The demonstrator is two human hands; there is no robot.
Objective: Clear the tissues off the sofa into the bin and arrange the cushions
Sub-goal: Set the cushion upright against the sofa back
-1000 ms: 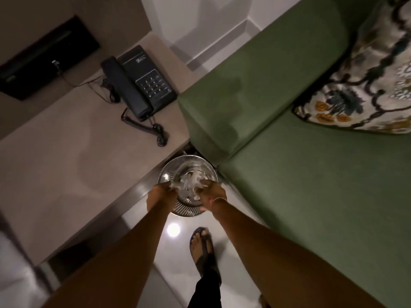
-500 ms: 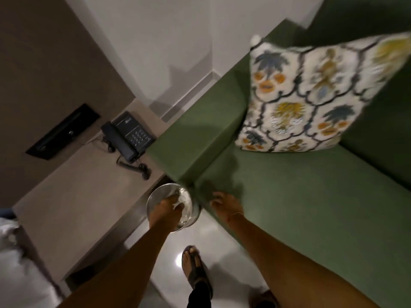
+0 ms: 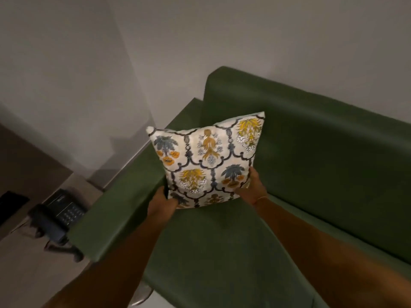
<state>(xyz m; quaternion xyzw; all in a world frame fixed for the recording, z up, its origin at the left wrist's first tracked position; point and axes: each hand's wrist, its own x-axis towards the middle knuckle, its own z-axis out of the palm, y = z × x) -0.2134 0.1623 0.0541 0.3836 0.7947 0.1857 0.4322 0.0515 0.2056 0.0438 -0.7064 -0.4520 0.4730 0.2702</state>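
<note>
two hands of ours are on one patterned cushion (image 3: pixel 209 162), which stands upright on the seat of the green sofa (image 3: pixel 333 174), in the far left corner where the armrest meets the backrest. our left hand (image 3: pixel 163 202) is closed around the cushion's lower left corner, thumb on the front face and the other fingers tucked behind, out of sight. our right hand (image 3: pixel 253 187) is wrapped over the lower right edge, the fingers curled onto the side and back of the cushion, with a thin bracelet showing at the wrist. the cushion's bottom edge looks to sit on the seat or just above it; we cannot tell which. its top leans slightly towards the backrest, and its left edge is close to the armrest. the cover is off-white with dark scalloped lines and blue, yellow and orange plant motifs.

on the left, beyond the armrest, a dark telephone (image 3: pixel 59 215) lies on a beige side surface (image 3: pixel 29 274), its coiled cord trailing near the armrest's near end. at the bottom edge, just below the sofa's near left corner, we see a sliver of a shiny metal rim, the bin (image 3: pixel 142 296), mostly hidden by our left forearm. we can see no tissues on the visible part of the seat. plain pale walls rise behind the sofa
</note>
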